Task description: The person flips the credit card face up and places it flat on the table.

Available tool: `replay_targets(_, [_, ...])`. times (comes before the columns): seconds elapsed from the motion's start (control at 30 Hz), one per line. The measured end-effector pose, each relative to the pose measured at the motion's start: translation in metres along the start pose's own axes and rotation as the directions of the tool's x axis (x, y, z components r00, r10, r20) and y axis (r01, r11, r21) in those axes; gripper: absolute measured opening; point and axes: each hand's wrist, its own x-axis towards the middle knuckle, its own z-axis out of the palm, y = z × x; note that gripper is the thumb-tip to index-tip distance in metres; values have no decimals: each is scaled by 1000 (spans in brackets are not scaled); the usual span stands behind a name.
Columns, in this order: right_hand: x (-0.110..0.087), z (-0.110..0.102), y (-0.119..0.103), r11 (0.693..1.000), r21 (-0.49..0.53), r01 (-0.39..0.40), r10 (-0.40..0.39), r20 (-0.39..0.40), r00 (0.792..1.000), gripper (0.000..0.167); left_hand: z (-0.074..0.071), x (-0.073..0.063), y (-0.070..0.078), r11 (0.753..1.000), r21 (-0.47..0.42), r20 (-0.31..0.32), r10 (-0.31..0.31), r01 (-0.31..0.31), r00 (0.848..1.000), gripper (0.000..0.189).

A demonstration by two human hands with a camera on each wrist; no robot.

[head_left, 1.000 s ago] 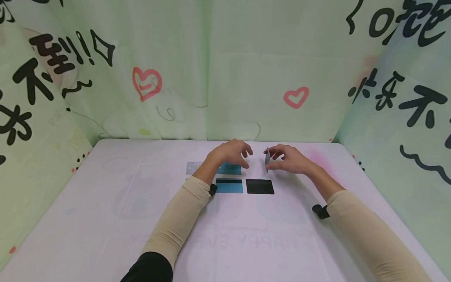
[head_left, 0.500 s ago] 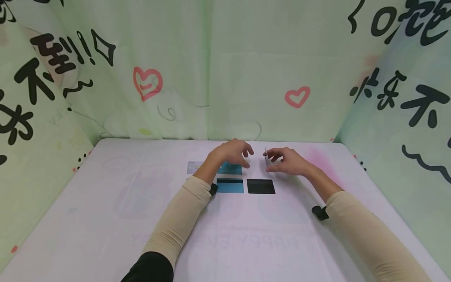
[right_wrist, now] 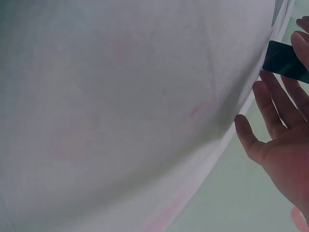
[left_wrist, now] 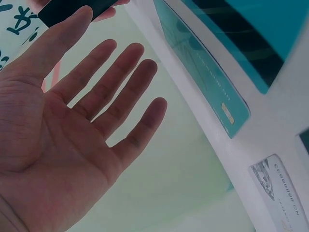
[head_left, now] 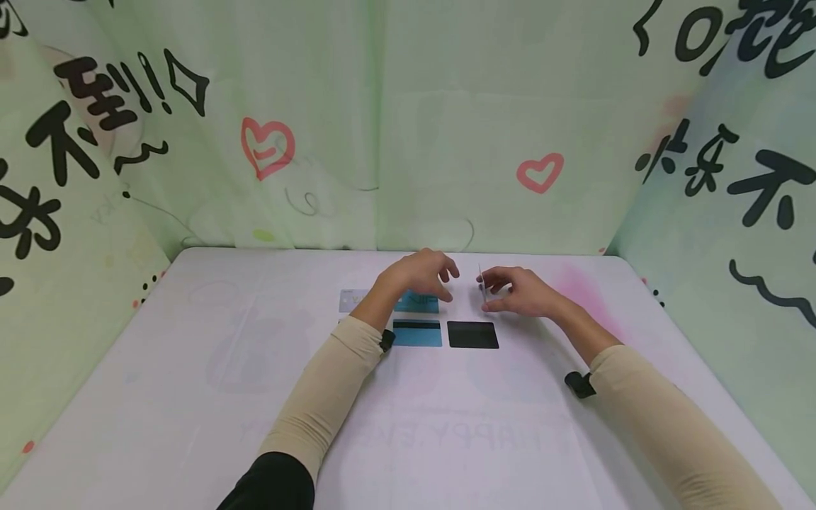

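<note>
A pale green fabric curtain printed with black lettering and red hearts [head_left: 446,134] rises behind and on both sides of a bench covered in pale lilac cloth [head_left: 191,425]. The left hand [head_left: 421,275] is released, fingers loosely spread above the back row, apparently poised as a nearby support. The right hand [head_left: 515,292] grasps a thin, dark rectangular card [right_wrist: 280,58] between thumb and fingers, upright and edge-on, probably to clear its neighbours; whether it touches the bench cannot be told.

Flat cards lie in two rows, spaced perhaps so each edge stays reachable: a black rectangular card [head_left: 473,335], a blue card with a black stripe [head_left: 417,334], a teal card with a gold chip [left_wrist: 207,72] and a silvery-white numbered card [left_wrist: 279,193].

The curtain limits room beyond the bench's far edge; gaps between cards are narrow. The widest room lies left and toward the person.
</note>
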Motion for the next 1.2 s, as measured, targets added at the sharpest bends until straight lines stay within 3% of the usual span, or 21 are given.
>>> replay_targets(0.8, [1, -1, -7, 998, -68, -15, 16, 12, 1000, 62, 0, 3, 3, 1000, 9, -19, 27, -27, 999, 63])
replay_targets(1.2, [-1, 2, -10, 997, -66, 26, -26, 6, 1000, 61, 3, 3, 3, 996, 29, -7, 84, -84, 996, 66])
